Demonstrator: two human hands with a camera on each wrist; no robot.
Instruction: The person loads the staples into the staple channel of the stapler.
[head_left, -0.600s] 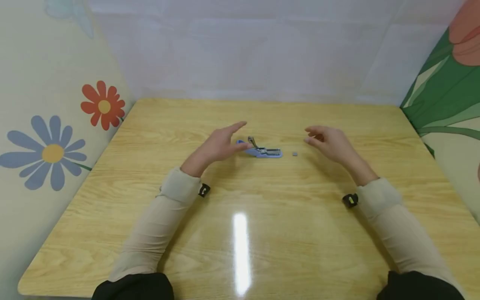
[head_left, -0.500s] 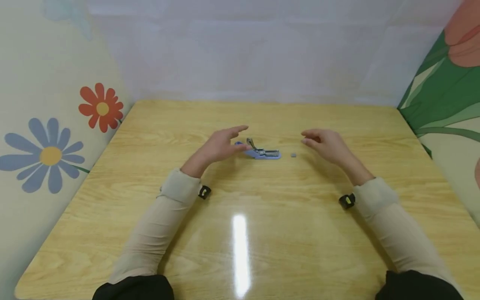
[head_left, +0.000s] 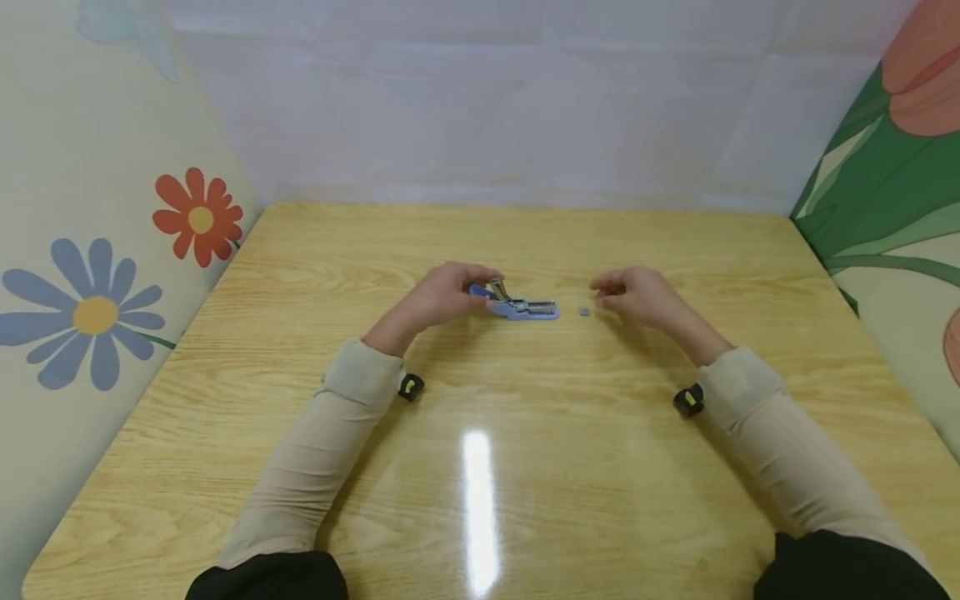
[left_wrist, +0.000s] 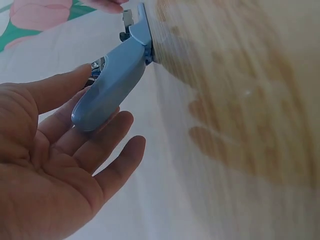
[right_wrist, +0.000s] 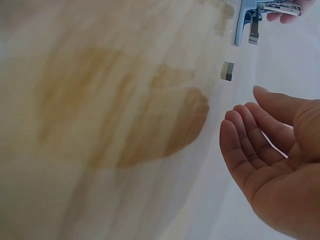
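A light-blue stapler [head_left: 534,311] lies opened out on the table, its metal magazine showing and its other half raised. My left hand [head_left: 450,293] is at the stapler's left end, with thumb and fingers on either side of it. In the left wrist view the thumb lies at the rounded blue end and the fingers curve behind it. A small grey block of staples [head_left: 583,311] lies just right of the stapler. My right hand [head_left: 645,296] hovers right of the staples, fingers loosely bent and holding nothing. In the right wrist view a gap separates it from the staple block [right_wrist: 227,71].
The wooden table [head_left: 600,467] carries a bright light reflection near its front. A white sheet [head_left: 480,117] hangs behind its far edge. Walls painted with flowers [head_left: 95,315] stand on the left and right sides.
My left hand has lowered to the stapler, its fingers coming in around the left end. My right hand has moved left and down toward the staples. Stapler and staples stay in place.
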